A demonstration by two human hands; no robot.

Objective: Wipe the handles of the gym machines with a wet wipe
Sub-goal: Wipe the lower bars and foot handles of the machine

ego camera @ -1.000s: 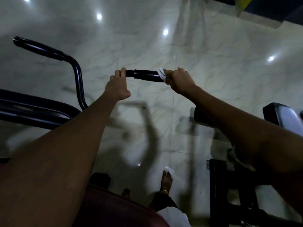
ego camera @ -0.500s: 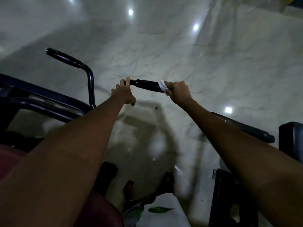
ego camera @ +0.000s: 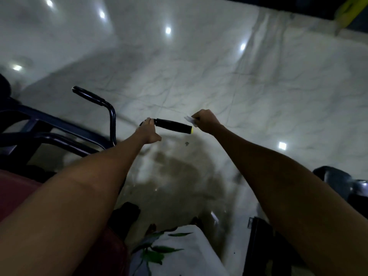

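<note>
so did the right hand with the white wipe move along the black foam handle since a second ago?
Yes. The right hand with the white wet wipe slid rightward off the black foam handle, exposing its yellow end cap.

Glossy marble floor [ego camera: 249, 92], dark speck [ego camera: 186, 144] on it

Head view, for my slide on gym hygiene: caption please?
Left hand steadies black handle; right hand holds wet wipe just past its end.

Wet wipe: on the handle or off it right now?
Off. The wet wipe, bunched in the right hand, sits clear of the handle end.
</note>
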